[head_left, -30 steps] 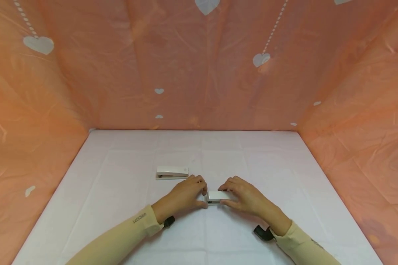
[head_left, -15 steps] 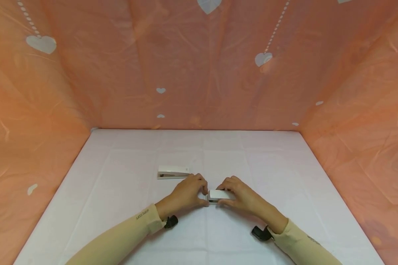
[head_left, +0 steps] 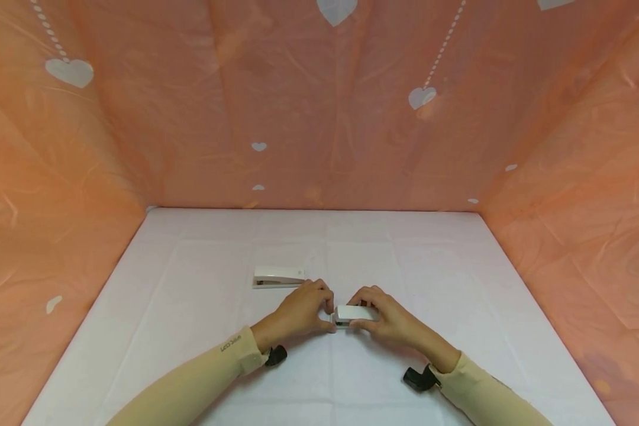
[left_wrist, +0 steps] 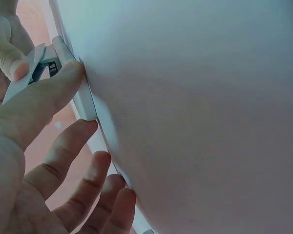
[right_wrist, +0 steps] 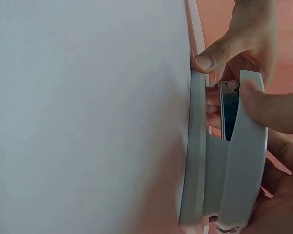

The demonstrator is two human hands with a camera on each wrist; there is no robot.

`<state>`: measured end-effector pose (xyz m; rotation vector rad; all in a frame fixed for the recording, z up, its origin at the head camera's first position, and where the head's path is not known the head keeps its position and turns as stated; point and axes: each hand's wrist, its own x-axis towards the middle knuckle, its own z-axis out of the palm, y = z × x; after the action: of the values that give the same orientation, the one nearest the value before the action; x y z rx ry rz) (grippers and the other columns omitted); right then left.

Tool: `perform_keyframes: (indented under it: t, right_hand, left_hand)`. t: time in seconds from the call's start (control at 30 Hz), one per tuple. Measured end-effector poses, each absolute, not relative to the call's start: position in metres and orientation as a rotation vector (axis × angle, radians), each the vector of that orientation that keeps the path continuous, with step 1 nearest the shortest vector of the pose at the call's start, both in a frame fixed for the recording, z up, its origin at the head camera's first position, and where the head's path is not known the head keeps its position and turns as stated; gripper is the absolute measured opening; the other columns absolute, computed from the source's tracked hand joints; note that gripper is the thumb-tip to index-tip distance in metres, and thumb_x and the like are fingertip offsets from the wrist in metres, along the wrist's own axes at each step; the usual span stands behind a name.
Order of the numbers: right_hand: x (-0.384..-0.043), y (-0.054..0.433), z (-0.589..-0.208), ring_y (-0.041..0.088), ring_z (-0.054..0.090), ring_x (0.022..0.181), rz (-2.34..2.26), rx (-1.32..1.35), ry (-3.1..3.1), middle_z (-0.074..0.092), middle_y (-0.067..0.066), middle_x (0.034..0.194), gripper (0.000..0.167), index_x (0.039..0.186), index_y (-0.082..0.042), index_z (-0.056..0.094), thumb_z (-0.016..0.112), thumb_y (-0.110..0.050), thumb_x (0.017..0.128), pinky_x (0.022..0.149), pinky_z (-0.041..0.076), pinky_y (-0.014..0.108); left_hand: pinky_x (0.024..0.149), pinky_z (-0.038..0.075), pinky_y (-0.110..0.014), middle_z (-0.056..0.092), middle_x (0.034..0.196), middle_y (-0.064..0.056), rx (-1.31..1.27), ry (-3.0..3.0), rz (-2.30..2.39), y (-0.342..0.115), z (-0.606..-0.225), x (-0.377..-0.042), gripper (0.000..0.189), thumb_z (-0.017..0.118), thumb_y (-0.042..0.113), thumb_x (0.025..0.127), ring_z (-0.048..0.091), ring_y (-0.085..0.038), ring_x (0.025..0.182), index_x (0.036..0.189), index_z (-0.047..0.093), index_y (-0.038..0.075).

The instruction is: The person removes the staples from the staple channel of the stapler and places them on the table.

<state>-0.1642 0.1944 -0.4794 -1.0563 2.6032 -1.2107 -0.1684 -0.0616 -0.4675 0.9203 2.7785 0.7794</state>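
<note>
Stapler (head_left: pixel 357 313), second stapler (head_left: pixel 276 277) beyond left grip (head_left: pixel 302 310)

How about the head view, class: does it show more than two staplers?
No, only two show: the far stapler and the near stapler the right hand grips.

Right fingers (head_left: pixel 366 293) shifted left along nearer stapler (head_left: pixel 354 313).
</note>
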Motion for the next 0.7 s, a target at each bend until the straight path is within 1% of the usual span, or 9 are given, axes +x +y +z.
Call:
perform_keyframes:
  t: [0.23,0.4,0.43,0.63,0.7]
  right_hand:
    - [-0.165,0.196,-0.479,0.019,0.057,0.101,-1.259,-1.045,2.586,0.073,-0.005,0.114,0.026,0.115,-0.02,0.07,0.085,-0.021,0.094,0.09,0.047,0.035]
    - [-0.166,0.2,-0.478,0.016,0.057,0.101,-1.275,-1.018,2.568,0.073,-0.005,0.116,0.026,0.116,-0.021,0.071,0.084,-0.022,0.094,0.091,0.048,0.034]
    - [-0.166,0.201,-0.478,0.016,0.057,0.1,-1.31,-1.006,2.553,0.073,-0.004,0.116,0.026,0.116,-0.02,0.071,0.084,-0.02,0.094,0.091,0.048,0.034]
    - [-0.168,0.208,-0.478,0.015,0.064,0.106,-1.611,-0.963,2.347,0.071,0.012,0.122,0.031,0.123,-0.007,0.069,0.08,-0.001,0.094,0.094,0.051,0.027]
    - [-0.168,0.209,-0.478,0.015,0.065,0.109,-1.644,-0.953,2.305,0.069,0.015,0.123,0.033,0.124,-0.004,0.068,0.079,0.0,0.094,0.095,0.051,0.025]
  left_hand:
    - [0.086,0.05,-0.036,0.064,0.111,0.001,0.911,2.771,0.786,-0.06,-0.469,-0.17,0.035,0.098,0.03,0.08,0.054,-0.019,0.099,0.086,0.066,0.017]
    - [0.085,0.05,-0.035,0.064,0.113,0.0,0.926,2.764,0.787,-0.059,-0.466,-0.17,0.035,0.098,0.03,0.08,0.054,-0.019,0.099,0.087,0.066,0.016]
    - [0.085,0.05,-0.036,0.064,0.113,0.0,0.928,2.761,0.789,-0.058,-0.466,-0.169,0.035,0.098,0.029,0.08,0.054,-0.019,0.099,0.087,0.066,0.016]
    - [0.086,0.051,-0.038,0.063,0.111,0.001,0.915,2.772,0.754,-0.058,-0.464,-0.169,0.037,0.098,0.031,0.079,0.054,-0.019,0.098,0.087,0.066,0.016]
    - [0.086,0.051,-0.037,0.062,0.11,0.002,0.911,2.778,0.734,-0.058,-0.465,-0.17,0.037,0.098,0.032,0.079,0.054,-0.019,0.098,0.087,0.066,0.017]
